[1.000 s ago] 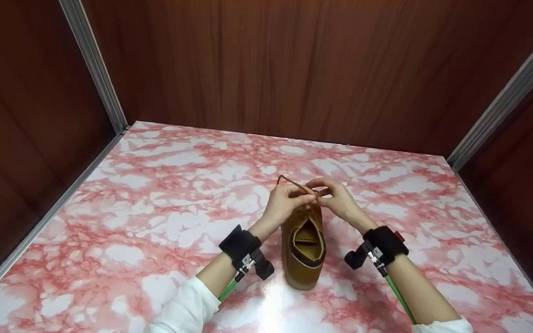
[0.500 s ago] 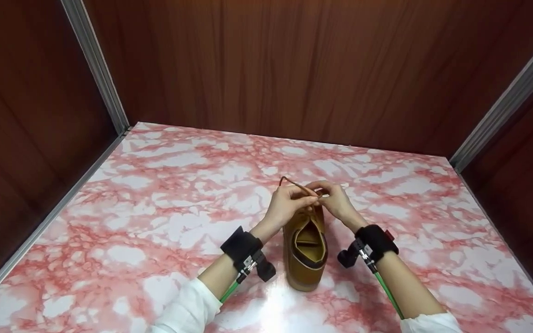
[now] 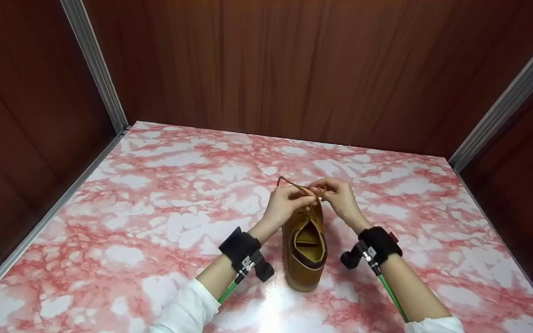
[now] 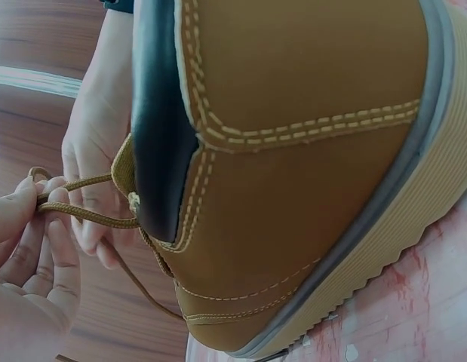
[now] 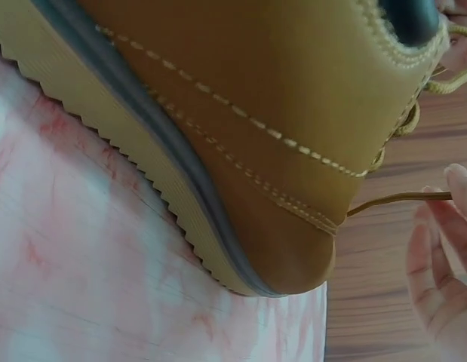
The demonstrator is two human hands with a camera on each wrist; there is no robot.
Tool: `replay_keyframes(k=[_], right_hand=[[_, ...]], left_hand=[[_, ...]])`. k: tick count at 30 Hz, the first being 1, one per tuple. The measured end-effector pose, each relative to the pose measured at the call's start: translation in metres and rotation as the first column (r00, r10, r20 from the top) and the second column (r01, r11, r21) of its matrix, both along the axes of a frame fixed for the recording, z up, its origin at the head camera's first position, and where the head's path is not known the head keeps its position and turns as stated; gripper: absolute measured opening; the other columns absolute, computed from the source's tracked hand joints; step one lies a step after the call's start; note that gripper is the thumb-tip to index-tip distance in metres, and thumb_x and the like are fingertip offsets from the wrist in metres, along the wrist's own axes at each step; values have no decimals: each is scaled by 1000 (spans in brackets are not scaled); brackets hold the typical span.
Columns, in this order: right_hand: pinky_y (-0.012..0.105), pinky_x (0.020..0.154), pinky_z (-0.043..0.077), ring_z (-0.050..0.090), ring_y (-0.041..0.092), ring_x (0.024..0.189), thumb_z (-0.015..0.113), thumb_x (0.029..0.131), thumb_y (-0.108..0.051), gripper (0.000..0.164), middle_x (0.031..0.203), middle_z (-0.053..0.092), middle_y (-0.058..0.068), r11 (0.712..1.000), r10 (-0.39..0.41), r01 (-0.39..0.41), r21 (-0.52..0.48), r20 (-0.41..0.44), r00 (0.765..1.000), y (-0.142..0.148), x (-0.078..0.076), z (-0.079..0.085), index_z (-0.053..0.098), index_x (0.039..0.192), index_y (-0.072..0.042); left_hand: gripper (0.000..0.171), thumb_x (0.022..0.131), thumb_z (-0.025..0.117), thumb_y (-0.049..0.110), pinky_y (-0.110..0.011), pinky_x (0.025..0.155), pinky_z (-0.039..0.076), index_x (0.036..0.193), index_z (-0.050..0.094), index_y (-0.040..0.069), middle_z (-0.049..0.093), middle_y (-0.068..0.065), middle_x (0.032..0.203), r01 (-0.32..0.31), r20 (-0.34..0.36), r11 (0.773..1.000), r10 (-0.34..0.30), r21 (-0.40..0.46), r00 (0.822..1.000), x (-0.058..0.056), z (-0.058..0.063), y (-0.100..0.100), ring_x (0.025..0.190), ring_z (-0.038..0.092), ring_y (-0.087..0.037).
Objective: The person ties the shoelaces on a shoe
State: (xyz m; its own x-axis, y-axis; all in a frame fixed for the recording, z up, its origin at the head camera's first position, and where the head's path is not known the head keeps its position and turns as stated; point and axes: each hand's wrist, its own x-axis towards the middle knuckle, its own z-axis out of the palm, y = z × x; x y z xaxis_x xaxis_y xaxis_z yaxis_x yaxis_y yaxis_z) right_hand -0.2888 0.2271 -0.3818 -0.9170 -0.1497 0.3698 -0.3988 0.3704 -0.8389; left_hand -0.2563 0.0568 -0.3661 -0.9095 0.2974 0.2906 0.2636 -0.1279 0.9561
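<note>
A tan lace-up shoe (image 3: 304, 275) with a dark padded collar stands upright, heel toward me. Over its front my left hand (image 3: 285, 203) pinches the brown shoelace (image 3: 290, 181), whose free part arches up past the knuckles. In the left wrist view the left thumb and fingers (image 4: 48, 271) grip the lace strands (image 4: 93, 216) above the tongue. Close beside it, my right hand (image 3: 342, 199) holds another stretch of lace between thumb and fingers. The right wrist view has this lace (image 5: 399, 197) running from the shoe's front to the right fingertips. The exact fingertip contact is partly hidden.
The shoe rests on a red-and-white marbled tabletop (image 3: 178, 222). Brown wood-grain panels (image 3: 275, 69) close in the back and both sides, with metal strips (image 3: 97, 69) at the corners. Black wrist straps (image 3: 241, 247) carry small cameras and green cables.
My right fingers first close in toward the left hand, then draw slightly up and away, and a small lace curve now shows by them. Left hand and shoe stay nearly still.
</note>
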Motion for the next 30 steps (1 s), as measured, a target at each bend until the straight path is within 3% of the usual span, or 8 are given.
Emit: replay_keyframes(k=[7,18,30], right_hand=[[21,60,43,52,13,69,61,84,1,10,78,61,18,999,-48,47,-11,-98,994,-8,17,20,65,89,9],[20,58,42,54,17,69,61,85,-2,12,86,64,16,989,-143,136,-50,-199,969,-7,28,41,64,91,8],[16,51,38,49,10,59,60,84,3,8,80,63,19,981,-189,174,-81,-241,952,10,28,45,64,87,10]], left_hand=[[14,81,64,-1,-48,68,47,88,64,-13,64,-21,79,-8,-22,1000,8,-26,1000,1,1,-1,74,59,-43],[14,81,65,-1,-49,69,47,87,64,-13,64,-22,78,-34,-4,999,34,-19,999,3,0,-2,71,60,-38],[13,80,65,-2,-48,68,47,87,64,-13,63,-22,76,-45,-26,999,44,-22,999,1,-3,-4,68,60,-37]])
